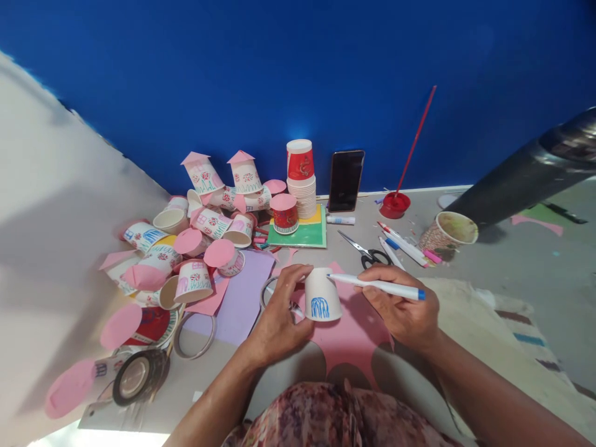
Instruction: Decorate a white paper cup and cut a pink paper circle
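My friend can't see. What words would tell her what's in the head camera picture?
A person's left hand holds a white paper cup upside down, with a blue drawing on it, while the right hand points a blue-capped marker at it. Decorated cups with pink paper tops are piled to the left, by a blue wall.

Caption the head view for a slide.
Left hand steadies an upturned paper cup while the right hand draws on it with a blue marker.

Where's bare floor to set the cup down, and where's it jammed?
Free: grey floor right of the scissors, between the tilted cup and the woven mat. Also the pale surface left of the decorated cup pile. Crowded: pile, tape rolls, markers. Left hand holds the white cup; right hand the marker.
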Available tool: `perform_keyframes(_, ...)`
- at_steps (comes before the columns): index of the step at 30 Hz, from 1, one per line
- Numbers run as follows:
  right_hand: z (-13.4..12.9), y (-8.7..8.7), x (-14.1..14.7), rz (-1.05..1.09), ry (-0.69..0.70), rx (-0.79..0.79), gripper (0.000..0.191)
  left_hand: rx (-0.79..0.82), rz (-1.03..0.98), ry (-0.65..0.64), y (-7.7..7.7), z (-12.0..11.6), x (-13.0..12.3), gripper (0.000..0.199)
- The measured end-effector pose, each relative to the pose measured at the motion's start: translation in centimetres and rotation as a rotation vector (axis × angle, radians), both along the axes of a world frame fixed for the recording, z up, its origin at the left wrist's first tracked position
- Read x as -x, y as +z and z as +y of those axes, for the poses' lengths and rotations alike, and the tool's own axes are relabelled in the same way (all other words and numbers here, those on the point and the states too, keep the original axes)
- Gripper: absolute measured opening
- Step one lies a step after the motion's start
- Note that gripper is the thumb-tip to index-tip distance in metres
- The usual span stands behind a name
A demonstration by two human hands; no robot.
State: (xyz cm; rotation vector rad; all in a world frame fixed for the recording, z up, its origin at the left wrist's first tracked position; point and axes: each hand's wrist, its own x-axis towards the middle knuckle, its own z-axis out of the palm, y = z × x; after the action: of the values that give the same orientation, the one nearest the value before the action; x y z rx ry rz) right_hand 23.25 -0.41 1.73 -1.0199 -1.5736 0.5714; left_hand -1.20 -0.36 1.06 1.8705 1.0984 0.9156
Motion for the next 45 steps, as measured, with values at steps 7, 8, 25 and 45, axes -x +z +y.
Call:
perform_keyframes(7, -0.1, 0.0, -0.1, -0.057, -0.021, -0.006, 0.012, -0.013, -0.009, -0.010, 0.1, 0.0, -0.1, 0.083)
perform_keyframes(8, -0.2, 0.1, 0.0, -0.060, -0.026, 0.011, 0.012, -0.012, -0.012, -0.012, 0.0, 0.0, -0.1, 0.083)
perform_keyframes(25, -0.2, 0.7, 0.0, -0.040, 0.007, -0.040, 0.007, -0.002, -0.015, -0.019, -0.3, 0.0, 0.1, 0.083)
perform_keyframes(45, 0.1, 1.0, 0.0, -0.061, 0.018, -0.064, 0.007, 0.019, -0.043, -0.042, -0.7, -0.1, 0.0, 0.083)
